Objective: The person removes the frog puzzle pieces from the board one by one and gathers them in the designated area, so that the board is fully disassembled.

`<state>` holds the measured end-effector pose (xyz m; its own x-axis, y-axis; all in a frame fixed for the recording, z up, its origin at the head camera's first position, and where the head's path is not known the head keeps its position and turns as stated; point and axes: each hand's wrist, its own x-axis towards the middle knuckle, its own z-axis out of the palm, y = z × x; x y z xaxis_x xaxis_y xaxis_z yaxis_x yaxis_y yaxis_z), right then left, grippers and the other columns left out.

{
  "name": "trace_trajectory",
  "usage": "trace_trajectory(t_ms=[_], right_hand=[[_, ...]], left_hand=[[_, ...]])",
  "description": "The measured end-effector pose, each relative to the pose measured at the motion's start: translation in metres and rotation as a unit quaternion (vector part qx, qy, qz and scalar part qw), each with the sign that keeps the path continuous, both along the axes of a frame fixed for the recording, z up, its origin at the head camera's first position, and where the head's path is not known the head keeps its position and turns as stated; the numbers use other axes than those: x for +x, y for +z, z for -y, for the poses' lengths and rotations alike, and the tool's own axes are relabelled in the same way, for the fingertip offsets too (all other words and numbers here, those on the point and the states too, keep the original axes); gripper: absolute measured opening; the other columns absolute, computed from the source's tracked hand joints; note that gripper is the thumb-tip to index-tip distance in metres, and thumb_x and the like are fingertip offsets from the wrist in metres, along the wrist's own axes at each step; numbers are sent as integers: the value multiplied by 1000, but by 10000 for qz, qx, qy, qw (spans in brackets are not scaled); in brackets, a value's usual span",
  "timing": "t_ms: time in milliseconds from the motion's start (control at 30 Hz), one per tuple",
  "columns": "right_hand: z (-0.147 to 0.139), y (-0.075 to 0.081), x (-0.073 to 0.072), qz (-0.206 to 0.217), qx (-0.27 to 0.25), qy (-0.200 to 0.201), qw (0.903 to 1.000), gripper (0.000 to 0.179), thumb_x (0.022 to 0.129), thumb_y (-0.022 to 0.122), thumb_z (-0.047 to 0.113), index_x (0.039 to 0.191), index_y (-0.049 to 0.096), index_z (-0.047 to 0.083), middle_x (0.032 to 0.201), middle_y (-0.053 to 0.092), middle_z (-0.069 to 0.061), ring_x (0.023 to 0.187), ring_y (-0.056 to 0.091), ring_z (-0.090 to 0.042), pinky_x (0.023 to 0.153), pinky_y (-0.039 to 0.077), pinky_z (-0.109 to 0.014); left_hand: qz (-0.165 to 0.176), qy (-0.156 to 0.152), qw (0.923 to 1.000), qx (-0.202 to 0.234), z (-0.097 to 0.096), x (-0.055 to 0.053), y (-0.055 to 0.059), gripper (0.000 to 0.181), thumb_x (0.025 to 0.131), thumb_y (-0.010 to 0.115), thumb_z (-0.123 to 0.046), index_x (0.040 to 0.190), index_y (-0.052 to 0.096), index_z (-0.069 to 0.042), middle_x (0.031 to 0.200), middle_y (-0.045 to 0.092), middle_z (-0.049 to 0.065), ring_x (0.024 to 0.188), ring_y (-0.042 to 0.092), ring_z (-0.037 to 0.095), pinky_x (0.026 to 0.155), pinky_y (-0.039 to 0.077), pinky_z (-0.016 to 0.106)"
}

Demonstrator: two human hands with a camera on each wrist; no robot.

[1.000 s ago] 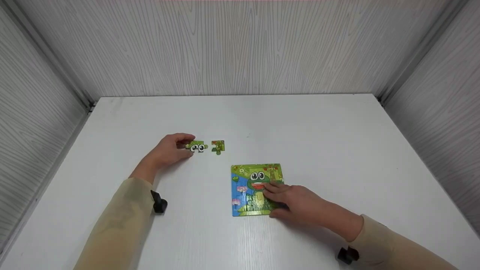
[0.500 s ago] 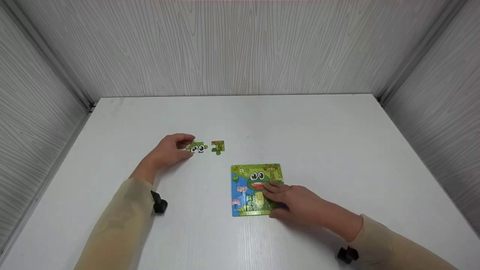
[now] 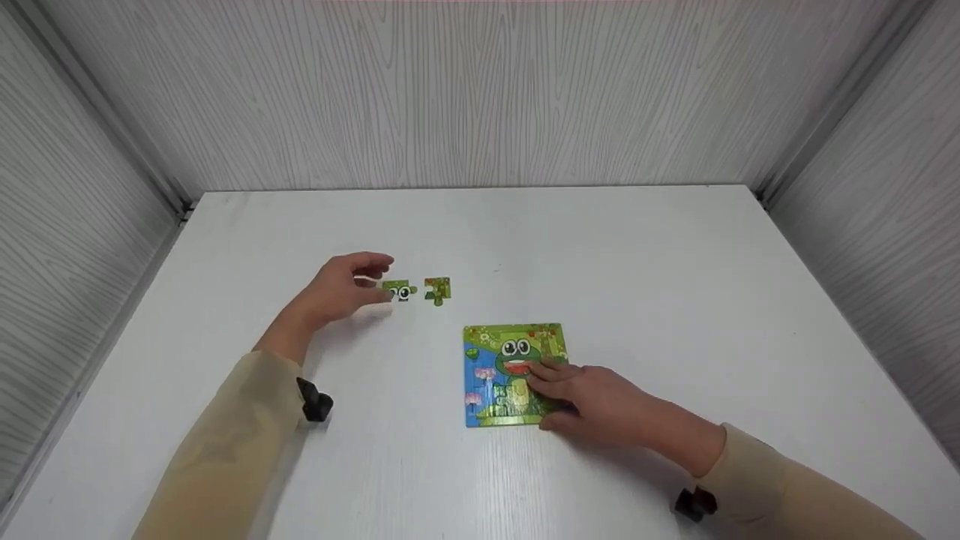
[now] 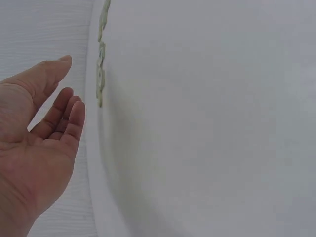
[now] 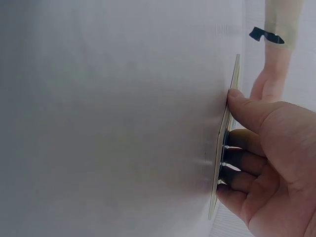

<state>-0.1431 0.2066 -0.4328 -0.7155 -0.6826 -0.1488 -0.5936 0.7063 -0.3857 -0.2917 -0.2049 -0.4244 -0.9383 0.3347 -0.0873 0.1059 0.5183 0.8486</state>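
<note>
My left hand [image 3: 341, 289] hovers just over a green jigsaw piece with white cartoon eyes [image 3: 405, 293]. Its thumb and fingers stand apart and hold nothing; in the left wrist view the hand [image 4: 42, 133] is off the table, with loose pieces edge-on beyond it. The thumb covers part of the eyes piece. Beside that lies a second green jigsaw piece [image 3: 441, 289]. My right hand [image 3: 600, 405] rests on the right side of a square frog jigsaw puzzle [image 3: 487, 349], fingers on its face and thumb at its front edge. It hides the lower right part.
The white table [image 3: 660, 270] is bounded at the back by a grey wood-grain panel [image 3: 480, 97], with similar side panels left and right. A black wrist mount [image 3: 316, 403] sits at the left cuff and another black mount [image 3: 696, 504] at the right.
My left hand has lifted slightly from the eyes piece, its thumb and fingers spreading wider, and now covers one of the eyes. The right hand stays on the frog puzzle.
</note>
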Motion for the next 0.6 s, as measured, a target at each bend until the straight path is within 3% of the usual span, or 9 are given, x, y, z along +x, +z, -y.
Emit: trace_trajectory(t_ms=[233, 333, 600], right_hand=[[1, 0, 0, -151, 44, 82, 9998, 64, 103, 70, 38, 156, 52, 6, 164, 43, -12, 149, 44, -38, 110, 47, -55], [2, -1, -1, -105, 57, 34, 9999, 64, 102, 72, 36, 156, 52, 7, 165, 43, -9, 149, 44, -36, 110, 47, -54], [2, 1, -2, -81, 132, 67, 9999, 65, 102, 73, 36, 156, 52, 7, 165, 43, -9, 148, 46, -36, 108, 48, -53]], left_hand=[[-267, -694, 9972, 38, -38, 11, 17, 60, 94, 81, -12, 149, 59, -6, 143, 60, 19, 130, 57, 36, 106, 51, 44], [-344, -1057, 9938, -50, -57, 16, 16, 59, 94, 82, -14, 147, 60, -4, 138, 63, 18, 127, 58, 36, 105, 52, 43], [-368, -1686, 9840, -434, -96, 31, 6, 58, 92, 83, -16, 146, 64, -8, 134, 66, 12, 121, 60, 29, 103, 52, 43]])
